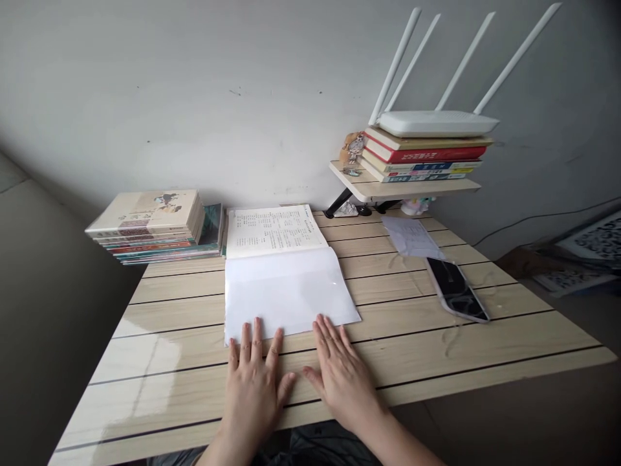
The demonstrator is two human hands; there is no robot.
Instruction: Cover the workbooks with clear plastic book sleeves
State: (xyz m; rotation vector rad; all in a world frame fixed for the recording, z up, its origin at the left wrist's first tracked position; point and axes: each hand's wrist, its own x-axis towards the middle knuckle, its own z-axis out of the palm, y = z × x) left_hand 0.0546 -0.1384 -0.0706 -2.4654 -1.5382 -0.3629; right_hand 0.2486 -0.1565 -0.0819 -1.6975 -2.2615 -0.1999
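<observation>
A sheet of paper [284, 272] lies in the middle of the wooden table [436, 362], its near half folded up so the blank white side shows while printed text remains visible on the far half. My left hand [255, 382] lies flat on the table with fingers stretched out, the fingertips touching the paper's near edge. My right hand [342, 372] lies flat beside it, fingers apart, its tips at the same folded edge. Neither hand holds anything.
A stack of books [148, 226] sits at the table's back left. A small shelf [402, 188] at the back right carries books and a white router [436, 123]. A phone [456, 289] and a paper slip [411, 237] lie on the right.
</observation>
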